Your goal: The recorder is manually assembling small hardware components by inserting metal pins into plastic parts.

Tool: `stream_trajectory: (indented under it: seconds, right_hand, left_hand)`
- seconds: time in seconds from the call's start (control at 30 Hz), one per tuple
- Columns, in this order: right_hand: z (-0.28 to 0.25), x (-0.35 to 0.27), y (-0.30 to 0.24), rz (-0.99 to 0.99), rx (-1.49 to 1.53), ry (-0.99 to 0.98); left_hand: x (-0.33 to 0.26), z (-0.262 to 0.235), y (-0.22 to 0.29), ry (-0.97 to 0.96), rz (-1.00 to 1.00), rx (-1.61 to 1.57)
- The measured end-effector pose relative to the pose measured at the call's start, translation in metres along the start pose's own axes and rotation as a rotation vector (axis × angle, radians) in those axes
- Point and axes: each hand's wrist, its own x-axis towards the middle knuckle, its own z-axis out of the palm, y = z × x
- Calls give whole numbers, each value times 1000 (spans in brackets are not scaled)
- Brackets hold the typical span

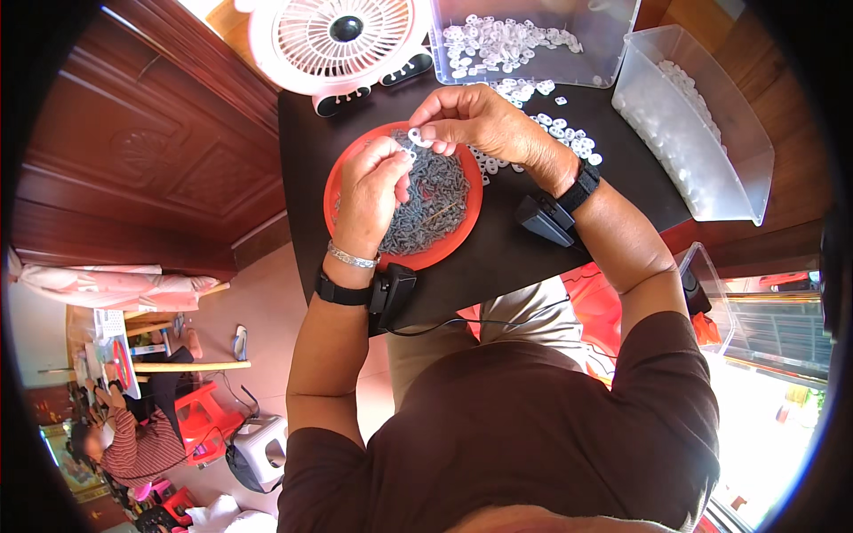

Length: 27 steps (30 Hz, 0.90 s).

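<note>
Both my hands work close together over a red-orange bowl point(474, 213) heaped with small grey pieces, whose exact kind I cannot make out. Thumb and fingertips of my right hand point(484, 124) pinch a small white plastic piece with holes point(415, 136). Just below it, my left hand point(371, 182) is closed in a pinch on another small white piece point(410, 155). The two white pieces are almost touching; whether they are joined is too small to tell. A thin light-brown stick point(442, 213) lies on the grey pieces.
Loose white oval pieces point(569, 135) are scattered on the black table point(524, 258) right of the bowl. Beyond stands a clear bin point(597, 67) of white pieces, with another translucent bin point(684, 142) to its right. A white fan point(342, 40) stands far left. Another person point(142, 449) sits at lower left.
</note>
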Motion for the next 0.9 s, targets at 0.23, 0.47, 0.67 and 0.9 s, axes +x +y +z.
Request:
stream_trajectory:
  seconds: [0.23, 0.47, 0.67, 0.9]
  right_hand:
    - [1, 0, -2, 12, -27, -3]
    - [3, -2, -3, 23, -33, -9]
    - [11, -5, -9, 5, -120, -12]
    - [22, -7, -8, -126, -217, 9]
  left_hand:
    - [-1, 1, 3, 17, -3, 21]
    - [-1, 3, 2, 6, -7, 11]
    - [-2, 4, 2, 8, -9, -22]
    - [-2, 4, -2, 53, 3, -90]
